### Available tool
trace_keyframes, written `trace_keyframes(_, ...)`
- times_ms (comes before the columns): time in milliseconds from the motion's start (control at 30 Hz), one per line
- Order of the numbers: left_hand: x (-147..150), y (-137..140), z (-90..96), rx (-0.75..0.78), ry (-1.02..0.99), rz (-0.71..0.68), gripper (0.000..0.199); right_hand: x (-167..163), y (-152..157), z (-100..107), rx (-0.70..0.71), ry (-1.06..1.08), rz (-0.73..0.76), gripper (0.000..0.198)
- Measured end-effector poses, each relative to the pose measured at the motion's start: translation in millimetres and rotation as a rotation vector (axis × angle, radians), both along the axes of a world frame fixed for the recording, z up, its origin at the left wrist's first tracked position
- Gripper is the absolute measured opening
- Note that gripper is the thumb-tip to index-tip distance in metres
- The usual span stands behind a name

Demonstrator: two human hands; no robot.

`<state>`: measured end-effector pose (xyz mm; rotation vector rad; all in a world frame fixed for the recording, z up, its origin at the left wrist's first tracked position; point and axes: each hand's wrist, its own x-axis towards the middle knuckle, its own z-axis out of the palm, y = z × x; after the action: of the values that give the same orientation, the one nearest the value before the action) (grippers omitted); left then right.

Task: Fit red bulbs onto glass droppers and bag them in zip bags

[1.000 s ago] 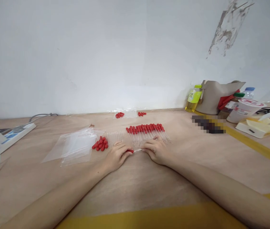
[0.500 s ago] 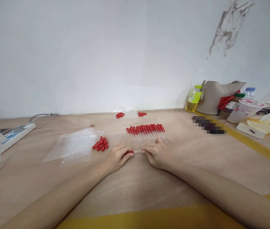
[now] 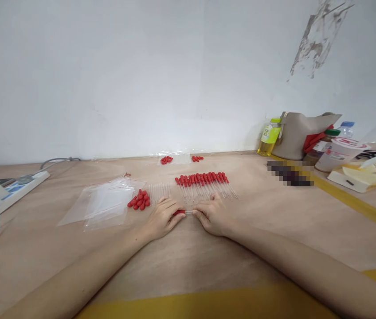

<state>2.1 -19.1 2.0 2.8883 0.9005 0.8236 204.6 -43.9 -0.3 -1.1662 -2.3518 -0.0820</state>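
Pinching a red bulb (image 3: 180, 212), the left hand (image 3: 165, 218) half hides it; the right hand (image 3: 210, 217) grips a clear tube (image 3: 188, 212) spanning both hands' fingertips, its right end lost behind the fingers.

pretty bright, flat light | soft shadows on the table (image 3: 194, 259) | slight sheen on bags (image 3: 108, 204) | edges stretched | tubes (image 3: 160, 193) kinda mushy | dark patch (image 3: 289, 173) pixelated
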Motion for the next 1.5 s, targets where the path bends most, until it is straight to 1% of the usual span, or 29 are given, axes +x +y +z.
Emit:
trace_keyframes(133,-1.7,1.0,-2.0,0.013,-0.044,0.057,0.017,4.2,-3.1,7.2,0.116,-0.121,0.010,0.024)
trace_keyframes(200,-4.6,1.6,-3.1,-0.001,-0.096,0.096,0.024,9.6,-2.7,11.0,0.112,-0.158,-0.038,0.023)
trace_keyframes(233,-6.3,1.7,-3.4,-0.016,-0.126,0.116,0.029,13.5,-0.8,13.0,0.088,-0.148,-0.092,0.023)
trace_keyframes(300,-9.2,1.8,-3.4,-0.061,-0.161,0.139,0.033,23.9,7.4,17.4,0.005,-0.066,-0.265,0.024)
trace_keyframes(400,-10.4,1.3,-1.9,-0.126,-0.121,0.087,0.021,41.8,28.5,25.1,-0.135,0.115,-0.574,0.028)
trace_keyframes(433,-9.9,1.1,-1.2,-0.142,-0.099,0.061,0.017,46.9,36.2,27.5,-0.160,0.145,-0.640,0.029)
trace_keyframes(500,-8.4,0.8,-0.4,-0.160,-0.073,0.028,0.016,53.5,50.2,30.5,-0.198,0.156,-0.719,0.030)
trace_keyframes(567,-7.1,0.8,-0.5,-0.165,-0.069,0.028,0.017,54.6,60.5,30.3,-0.215,0.132,-0.751,0.031)
trace_keyframes(667,-6.9,1.4,-2.0,-0.170,-0.066,0.031,0.018,48.4,69.3,24.4,-0.217,0.102,-0.769,0.031)
trace_keyframes(833,-8.8,3.1,-3.5,-0.171,-0.059,0.017,0.017,40.1,74.6,12.5,-0.240,0.106,-0.771,0.030)
trace_keyframes(933,-9.2,3.2,-3.6,-0.173,-0.059,0.011,0.018,42.7,74.3,10.6,-0.228,0.121,-0.768,0.029)
trace_keyframes(1033,-7.4,0.9,-3.9,-0.147,-0.057,0.022,0.018,42.9,71.1,12.9,-0.198,0.165,-0.741,0.028)
trace_keyframes(1133,-6.7,0.1,-1.1,-0.064,-0.043,0.100,0.017,32.6,64.8,16.7,-0.164,0.203,-0.675,0.026)
trace_keyframes(1200,-12.2,4.8,6.0,0.007,-0.027,0.204,0.018,19.6,59.5,17.7,-0.146,0.197,-0.601,0.025)
trace_keyframes(1267,-25.9,15.1,18.9,0.041,0.005,0.338,0.022,3.7,54.7,16.4,-0.139,0.159,-0.530,0.024)
trace_keyframes(1333,-47.2,28.7,35.6,-0.007,0.078,0.478,0.028,-13.1,51.5,13.6,-0.143,0.107,-0.477,0.024)
trace_keyframes(1367,-59.2,35.3,43.9,-0.080,0.128,0.538,0.033,-21.5,50.9,12.2,-0.145,0.082,-0.458,0.023)
trace_keyframes(1433,-80.9,45.4,57.2,-0.296,0.208,0.622,0.053,-37.9,52.2,10.5,-0.144,0.053,-0.433,0.022)
trace_keyframes(1500,-94.4,50.1,62.6,-0.404,0.272,0.586,0.072,-53.4,56.4,10.8,-0.141,0.051,-0.431,0.023)
